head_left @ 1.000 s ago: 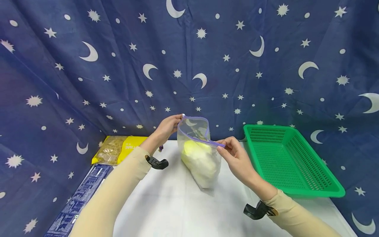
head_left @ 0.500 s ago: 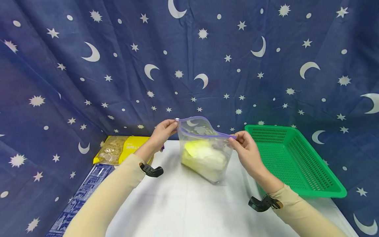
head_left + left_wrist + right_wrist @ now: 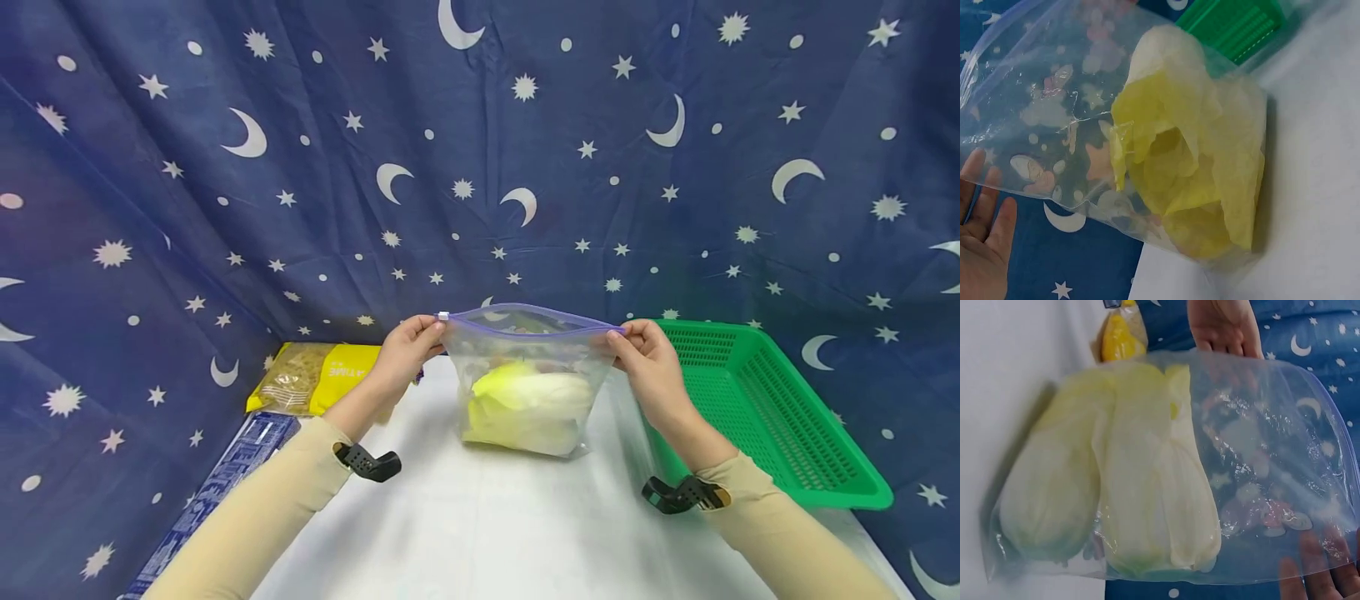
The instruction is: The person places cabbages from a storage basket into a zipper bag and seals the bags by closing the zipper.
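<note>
A clear slider zip bag [image 3: 540, 350] with a purple zip edge stands on the white table, its mouth parted in the middle. Inside lie pale yellow-white napa cabbages [image 3: 1147, 475], at least two heads in the right wrist view. My left hand [image 3: 408, 350] pinches the bag's top left corner, beside the white slider [image 3: 443, 316]. At the opposite top corner my right hand [image 3: 651, 362] pinches the zip edge between thumb and fingers. Printed figures on the bag partly veil what lies behind it.
A green perforated basket [image 3: 862, 492] stands at the right, close to my right forearm. At the back left lies a yellow bag [image 3: 345, 371] with a see-through part, near a blue patterned strip [image 3: 225, 483]. A blue star-and-moon curtain [image 3: 480, 167] hangs behind the white table [image 3: 450, 533].
My hands have moved apart, left hand leftward and down, right hand rightward and up. The bag has turned broadside, its top edge stretched wider and its mouth narrower.
</note>
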